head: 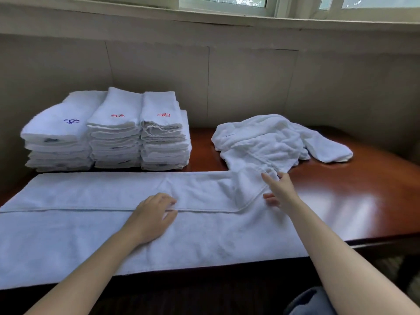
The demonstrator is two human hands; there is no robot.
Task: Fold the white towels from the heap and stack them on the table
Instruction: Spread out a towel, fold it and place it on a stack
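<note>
A long white towel [91,223] lies spread across the front of the brown table [363,201], its far half folded toward me along a lengthwise hem. My left hand [152,214] rests on that hem near the middle, fingers loosely bent on the cloth. My right hand [279,189] reaches to the towel's right end, fingers spread, touching the rumpled far corner. Behind that corner lies the heap of unfolded white towels [272,139]. At the back left stand three stacks of folded white towels [113,133] with blue and red embroidered marks.
A grey wall with a window sill [227,21] runs right behind the table. The table's front edge [375,243] is dark and close to my body. Polished bare wood shows right of the towel.
</note>
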